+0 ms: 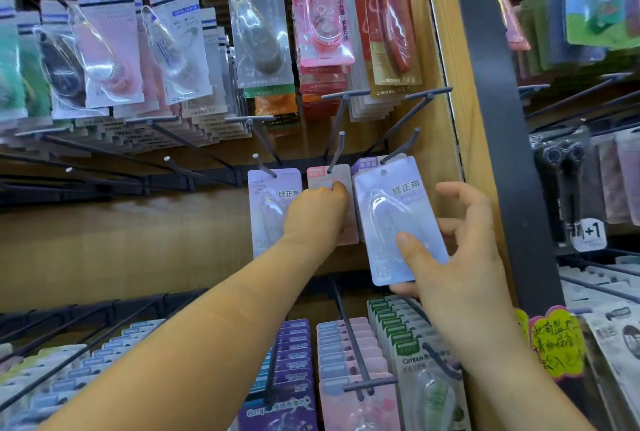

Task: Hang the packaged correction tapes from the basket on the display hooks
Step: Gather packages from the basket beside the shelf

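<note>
My right hand [457,257] grips a pale blue packaged correction tape [394,212] by its lower end, thumb on the front. The pack's top hole sits just below the tip of the right display hook [403,146]. My left hand [317,212] holds a pink packaged correction tape [327,179] that hangs on the middle hook [337,153]. A lilac packaged correction tape [266,198] hangs on the hook [265,167] to the left, partly behind my left wrist. The basket is out of view.
Rows of MONO correction tapes [259,25] hang on hooks above. Bare hooks [187,167] jut out to the left. Packs of Campus tapes [346,361] fill the hooks below my arms. A wooden side panel and dark post [495,119] close the bay on the right.
</note>
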`<act>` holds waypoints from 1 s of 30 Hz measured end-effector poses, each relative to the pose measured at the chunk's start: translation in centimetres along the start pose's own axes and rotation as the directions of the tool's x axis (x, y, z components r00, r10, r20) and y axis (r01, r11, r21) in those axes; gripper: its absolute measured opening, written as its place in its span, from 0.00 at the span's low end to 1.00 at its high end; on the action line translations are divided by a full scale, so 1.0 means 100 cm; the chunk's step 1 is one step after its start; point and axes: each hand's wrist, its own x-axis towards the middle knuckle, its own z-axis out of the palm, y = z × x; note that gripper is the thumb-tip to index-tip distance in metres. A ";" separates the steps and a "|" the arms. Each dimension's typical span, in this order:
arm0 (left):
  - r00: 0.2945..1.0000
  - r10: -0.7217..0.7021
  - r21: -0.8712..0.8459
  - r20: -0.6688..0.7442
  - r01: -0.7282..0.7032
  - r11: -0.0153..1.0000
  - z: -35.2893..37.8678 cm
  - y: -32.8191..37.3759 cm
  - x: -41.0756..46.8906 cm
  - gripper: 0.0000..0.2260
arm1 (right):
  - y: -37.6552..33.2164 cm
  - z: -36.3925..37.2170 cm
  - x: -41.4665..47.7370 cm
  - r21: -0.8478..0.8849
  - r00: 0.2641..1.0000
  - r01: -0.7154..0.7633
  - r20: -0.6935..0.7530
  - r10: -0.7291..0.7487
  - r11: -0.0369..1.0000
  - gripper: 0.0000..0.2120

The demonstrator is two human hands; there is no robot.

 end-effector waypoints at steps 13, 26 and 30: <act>0.934 -0.243 -0.959 0.262 0.224 -0.174 -0.055 -0.006 -0.036 0.10 | 0.005 0.001 0.006 0.130 0.971 -0.203 0.158 0.181 0.971 0.12; 0.848 -0.403 -0.936 -0.345 -0.283 0.207 -0.074 -0.046 -0.087 0.08 | -0.018 0.035 0.005 0.145 0.812 -0.331 0.548 0.203 0.933 0.12; 0.803 -0.504 -0.948 -0.317 -0.268 0.170 -0.076 -0.066 -0.084 0.06 | -0.031 0.057 0.007 0.166 0.806 -0.307 0.569 0.163 0.937 0.12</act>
